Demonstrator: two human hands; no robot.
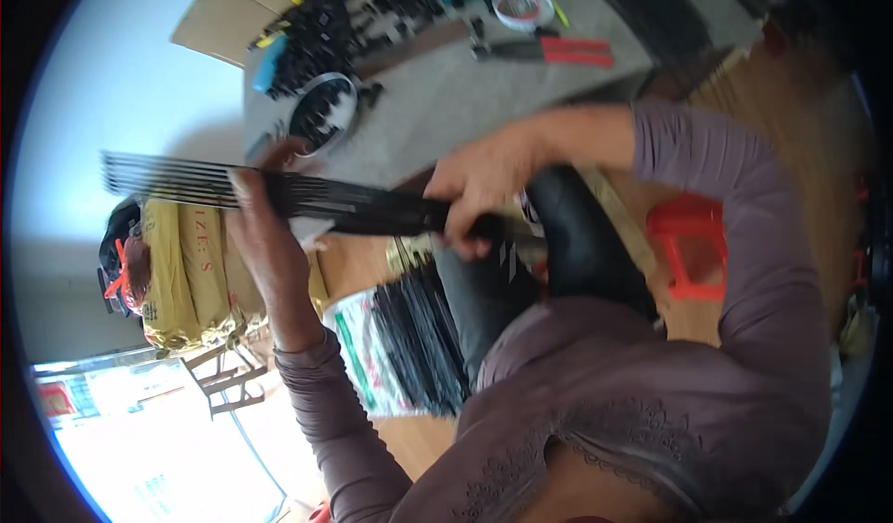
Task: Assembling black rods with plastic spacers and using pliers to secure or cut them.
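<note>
Left hand (267, 230) and right hand (486, 181) gripping a bundle of thin black strips (349, 205) beside a grey desk (428, 105).

Bundle of slim black strips (353, 209), held raised.
Runs left to right, right end slightly nearer; left ends parted and blurred, right portion stacked close together.

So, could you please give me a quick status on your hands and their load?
Left hand gripping black strips. Right hand at their other end, grip blurred. Red-handled pliers lie apart on the table; no obstruction seen.
</note>
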